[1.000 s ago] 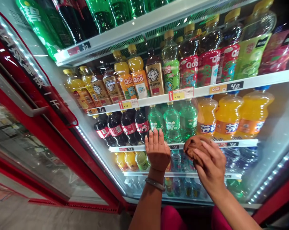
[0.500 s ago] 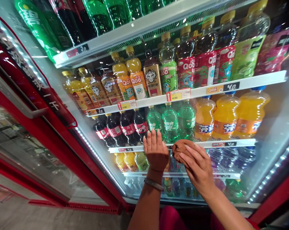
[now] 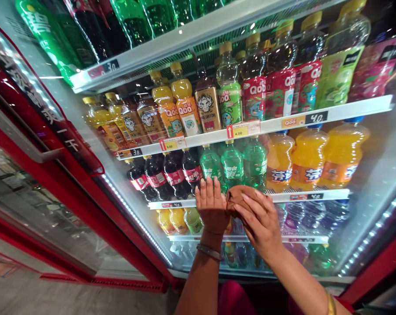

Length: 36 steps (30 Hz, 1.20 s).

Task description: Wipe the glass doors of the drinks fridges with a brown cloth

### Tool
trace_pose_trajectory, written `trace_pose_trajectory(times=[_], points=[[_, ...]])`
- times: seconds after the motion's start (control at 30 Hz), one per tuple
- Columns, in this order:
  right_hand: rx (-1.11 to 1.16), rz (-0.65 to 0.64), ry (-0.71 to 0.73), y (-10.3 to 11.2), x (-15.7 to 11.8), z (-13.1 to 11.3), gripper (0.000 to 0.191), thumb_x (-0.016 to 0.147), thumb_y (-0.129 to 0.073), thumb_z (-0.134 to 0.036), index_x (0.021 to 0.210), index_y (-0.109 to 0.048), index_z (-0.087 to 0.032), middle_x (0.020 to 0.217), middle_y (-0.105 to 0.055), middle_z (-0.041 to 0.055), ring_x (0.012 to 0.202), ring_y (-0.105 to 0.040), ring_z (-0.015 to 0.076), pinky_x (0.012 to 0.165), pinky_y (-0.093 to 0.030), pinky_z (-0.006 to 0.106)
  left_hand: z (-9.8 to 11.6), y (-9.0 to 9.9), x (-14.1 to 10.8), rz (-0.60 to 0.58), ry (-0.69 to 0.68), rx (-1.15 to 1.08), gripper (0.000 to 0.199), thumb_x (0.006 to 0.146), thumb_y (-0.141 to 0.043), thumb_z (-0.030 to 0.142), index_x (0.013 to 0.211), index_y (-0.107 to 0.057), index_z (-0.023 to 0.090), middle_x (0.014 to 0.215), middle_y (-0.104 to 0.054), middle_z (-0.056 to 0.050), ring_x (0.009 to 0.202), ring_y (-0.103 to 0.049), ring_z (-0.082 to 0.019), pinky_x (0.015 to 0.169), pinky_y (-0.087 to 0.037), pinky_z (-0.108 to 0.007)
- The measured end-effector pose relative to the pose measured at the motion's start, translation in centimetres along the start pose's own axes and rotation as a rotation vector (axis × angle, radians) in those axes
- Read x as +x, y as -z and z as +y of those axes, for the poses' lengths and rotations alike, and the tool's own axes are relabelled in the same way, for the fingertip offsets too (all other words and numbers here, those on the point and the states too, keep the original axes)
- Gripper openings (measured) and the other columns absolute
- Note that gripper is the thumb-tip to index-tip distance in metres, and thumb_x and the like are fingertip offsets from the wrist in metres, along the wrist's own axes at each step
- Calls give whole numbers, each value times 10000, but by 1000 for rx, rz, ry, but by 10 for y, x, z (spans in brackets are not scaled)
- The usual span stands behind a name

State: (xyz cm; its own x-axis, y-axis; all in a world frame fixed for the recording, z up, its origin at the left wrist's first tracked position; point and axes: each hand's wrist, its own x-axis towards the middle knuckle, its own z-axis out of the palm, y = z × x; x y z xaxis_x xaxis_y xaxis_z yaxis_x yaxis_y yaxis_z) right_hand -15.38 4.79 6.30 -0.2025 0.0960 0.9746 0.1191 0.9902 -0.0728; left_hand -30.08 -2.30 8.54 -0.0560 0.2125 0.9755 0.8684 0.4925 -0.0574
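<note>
My right hand (image 3: pixel 262 218) is closed on a folded brown cloth (image 3: pixel 239 197), pressing it near the front edge of a white fridge shelf (image 3: pixel 308 195). The cloth's left end reaches my left hand (image 3: pixel 213 203). That left hand is flat with its fingers stretched upward at the same shelf edge, and holds nothing. A dark bracelet (image 3: pixel 210 252) circles the left wrist. Just behind the fingers stand green soda bottles (image 3: pixel 232 166). Cola bottles (image 3: pixel 175 170) are to their left and orange soda bottles (image 3: pixel 308 153) to their right.
Above, another shelf (image 3: pixel 198 139) with price tags carries juice and Predator bottles (image 3: pixel 207 107). More bottles line the lower shelves. On the left is a red-framed glass door (image 3: pixel 119 245); grey floor (image 3: pixel 86 302) shows below it.
My right hand and the cloth have moved left along the shelf edge, up against my left hand. The left hand has stayed nearly in place.
</note>
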Motion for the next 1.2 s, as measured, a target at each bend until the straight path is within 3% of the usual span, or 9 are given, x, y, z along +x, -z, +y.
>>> trace_pose_trajectory(times=[0.13,0.23,0.33,0.43,0.57,0.7,0.83,1.0,1.2], points=[[3,-44,-16,21,-25,23,420,875,-677,-87,1250,-678,-277,1330,-674,62,1453,-456,295,1245,-336,599,1,2,2,-15,-23,11,621,957,-429,165,1573,-390,104,1559,-498,-191,1569,-266,-285,1289,-259,-545],[-21,84,-103,30,-1,34,482,847,-712,-99,1267,-671,-333,1385,-635,48,1422,-493,328,1204,-366,642,3,4,3,-2,-20,7,637,956,-429,156,1586,-357,93,1571,-476,-191,1573,-247,-281,1294,-252,-533],[-34,220,-161,21,36,25,570,841,-707,-105,1334,-629,-381,1441,-599,33,1430,-484,346,1197,-352,671,3,4,2,-10,-10,-9,653,953,-435,150,1596,-333,96,1581,-455,-192,1567,-269,-286,1293,-244,-546],[-27,166,-126,4,48,5,556,863,-674,-95,1350,-619,-358,1455,-594,39,1472,-427,325,1236,-300,658,2,2,1,-13,-10,-22,657,958,-438,154,1603,-319,106,1584,-448,-188,1566,-275,-285,1292,-242,-551],[-3,16,15,-2,14,-4,445,900,-660,-101,1305,-648,-284,1349,-673,48,1510,-375,268,1289,-256,578,-1,1,1,22,-33,12,642,979,-441,167,1607,-315,122,1585,-450,-184,1576,-238,-270,1291,-258,-530],[-11,-75,31,18,-20,19,384,905,-668,-106,1258,-675,-258,1312,-688,63,1500,-395,277,1294,-229,587,0,3,3,14,-48,4,652,976,-426,153,1610,-288,91,1580,-460,-186,1586,-198,-260,1302,-229,-509],[-66,20,-75,30,1,31,390,876,-711,-126,1223,-676,-302,1364,-641,62,1479,-421,326,1249,-273,656,3,5,5,23,-38,-9,667,972,-425,145,1616,-262,90,1590,-443,-184,1586,-204,-259,1306,-219,-497],[-82,145,-132,7,37,9,464,869,-686,-125,1284,-630,-326,1405,-601,61,1475,-418,343,1223,-324,662,2,5,5,29,-46,-11,676,978,-427,152,1624,-236,108,1602,-423,-169,1585,-210,-254,1307,-218,-489],[-126,18,-37,-13,-1,-6,519,880,-723,-205,1369,-562,-272,1523,-504,91,1541,-308,333,1263,-261,648,1,2,5,56,-46,-6,653,1000,-421,167,1627,-240,121,1602,-421,-169,1582,-217,-244,1309,-214,-473]])
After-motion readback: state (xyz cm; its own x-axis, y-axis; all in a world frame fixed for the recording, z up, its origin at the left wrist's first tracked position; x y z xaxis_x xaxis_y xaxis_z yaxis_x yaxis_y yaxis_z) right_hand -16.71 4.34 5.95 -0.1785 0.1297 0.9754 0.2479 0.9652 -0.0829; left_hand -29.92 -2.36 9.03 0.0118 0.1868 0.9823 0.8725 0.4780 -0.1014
